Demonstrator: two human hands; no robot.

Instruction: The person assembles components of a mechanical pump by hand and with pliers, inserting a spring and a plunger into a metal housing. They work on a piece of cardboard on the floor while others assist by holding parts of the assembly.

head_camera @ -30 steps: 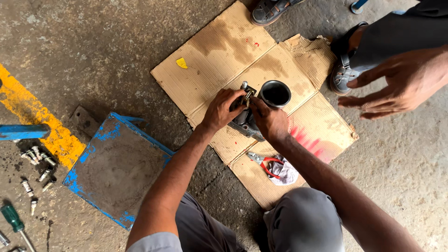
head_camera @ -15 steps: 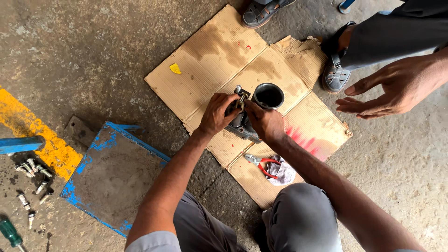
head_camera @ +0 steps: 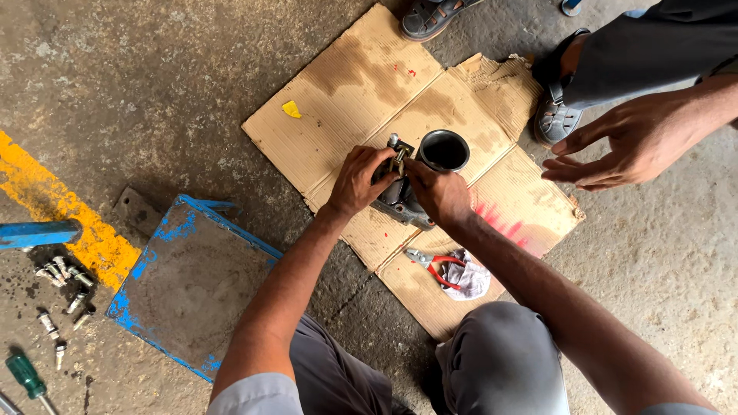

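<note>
At centre frame, a grey metal engine part (head_camera: 400, 201) resting on flattened cardboard (head_camera: 338, 115), flanked by both hands. Left hand (head_camera: 360, 182) closed around the part's left side, fingers curled over its top edge. Right hand (head_camera: 438, 192) wrapped on the right side, thumb and forefinger pinched at a small brass-coloured fitting (head_camera: 398, 156) standing up from the part between the two hands. Hands close together, nearly touching across the top of the part. Just above and right of the right hand, a dark round cylinder opening (head_camera: 444, 150), seemingly belonging to the same part; join hidden by the fingers. Below the hands, toward lower centre, red-handled pliers (head_camera: 437, 265) lying on a crumpled grey rag (head_camera: 469, 278) at the cardboard's lower edge. At upper right, another person's open hand (head_camera: 626, 142) hovering flat, well apart from the part, with a sandalled foot (head_camera: 557, 111) beside it and a second sandal (head_camera: 430, 17) at the top edge. At left of frame, a blue-edged metal plate (head_camera: 192, 280) on the concrete floor, loose bolts (head_camera: 61, 273) scattered farther left, a green-handled screwdriver (head_camera: 27, 376) at lower left, and a yellow painted stripe (head_camera: 54, 211) on the floor.
</note>
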